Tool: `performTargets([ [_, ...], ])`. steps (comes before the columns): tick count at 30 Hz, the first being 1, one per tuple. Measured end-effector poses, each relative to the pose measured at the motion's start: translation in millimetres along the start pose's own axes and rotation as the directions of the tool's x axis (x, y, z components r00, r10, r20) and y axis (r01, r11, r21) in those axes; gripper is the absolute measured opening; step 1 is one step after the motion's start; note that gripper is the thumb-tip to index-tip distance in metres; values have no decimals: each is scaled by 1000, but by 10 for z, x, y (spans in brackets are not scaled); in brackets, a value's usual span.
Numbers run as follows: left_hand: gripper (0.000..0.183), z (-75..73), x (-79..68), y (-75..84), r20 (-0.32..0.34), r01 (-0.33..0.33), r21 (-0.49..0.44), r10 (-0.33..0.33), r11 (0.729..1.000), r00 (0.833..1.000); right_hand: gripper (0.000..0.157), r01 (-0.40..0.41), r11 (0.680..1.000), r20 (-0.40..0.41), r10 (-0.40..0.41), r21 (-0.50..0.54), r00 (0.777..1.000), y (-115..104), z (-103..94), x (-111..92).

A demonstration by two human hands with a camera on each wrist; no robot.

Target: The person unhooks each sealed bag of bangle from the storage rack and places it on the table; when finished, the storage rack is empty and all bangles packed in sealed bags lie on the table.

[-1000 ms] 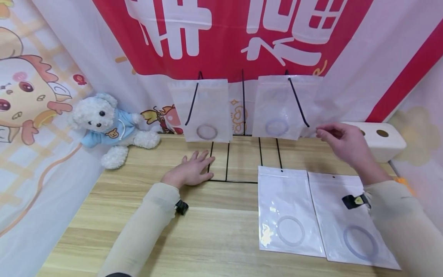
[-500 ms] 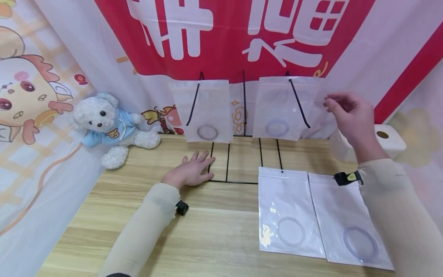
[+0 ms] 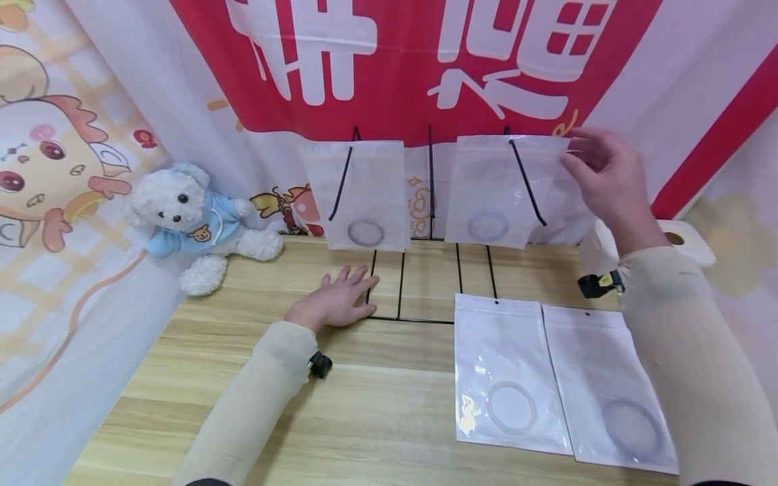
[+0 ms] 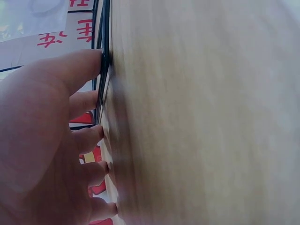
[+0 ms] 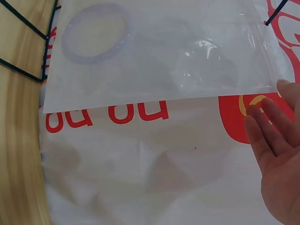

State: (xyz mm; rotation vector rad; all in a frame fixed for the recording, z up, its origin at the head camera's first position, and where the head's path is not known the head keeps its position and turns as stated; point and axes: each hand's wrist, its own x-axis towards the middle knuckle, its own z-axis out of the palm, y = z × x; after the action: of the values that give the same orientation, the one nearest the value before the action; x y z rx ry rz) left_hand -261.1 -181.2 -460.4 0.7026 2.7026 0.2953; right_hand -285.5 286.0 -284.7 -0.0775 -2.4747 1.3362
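My left hand [image 3: 337, 300] lies on the wooden table with its fingers spread, fingertips at the base wires of a black wire rack [image 3: 413, 319]. In the left wrist view that hand [image 4: 42, 126] has its thumb against the dark wire. Two white zip bags, each with a pale ring showing through, hang from the rack's hooks. Beside the upper right corner of the right hanging bag [image 3: 486, 182] is my right hand [image 3: 614, 175], fingers loosely bent. The right wrist view has the thumb tip right at the bag's [image 5: 164, 56] edge, the other fingers apart from it.
Two more ringed zip bags, a left one [image 3: 504, 358] and a right one [image 3: 595, 364], lie side by side at the front right. A white plush bear [image 3: 176, 202] sits back left. Behind the right forearm stands a white box [image 3: 689, 243]. A printed cloth [image 3: 395, 88] hangs behind the rack.
My right hand has risen from beside the right hook's tip to the hanging bag's upper right corner. My left hand and all the bags stay in place.
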Motion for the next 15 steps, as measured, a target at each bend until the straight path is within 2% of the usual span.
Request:
performTargets([
  [5,77,53,62,-82,-13,-22,-25,22,999,1000,51,-6,1000,-7,5,-24,1000,-62,27,41],
  [12,77,140,127,-153,-24,-17,-12,17,1000,1000,47,-12,999,-34,13,43,999,-71,41,51],
  [15,78,137,107,-144,-24,-10,-9,10,1000,1000,48,-14,997,-40,17,79,999,-59,42,50],
])
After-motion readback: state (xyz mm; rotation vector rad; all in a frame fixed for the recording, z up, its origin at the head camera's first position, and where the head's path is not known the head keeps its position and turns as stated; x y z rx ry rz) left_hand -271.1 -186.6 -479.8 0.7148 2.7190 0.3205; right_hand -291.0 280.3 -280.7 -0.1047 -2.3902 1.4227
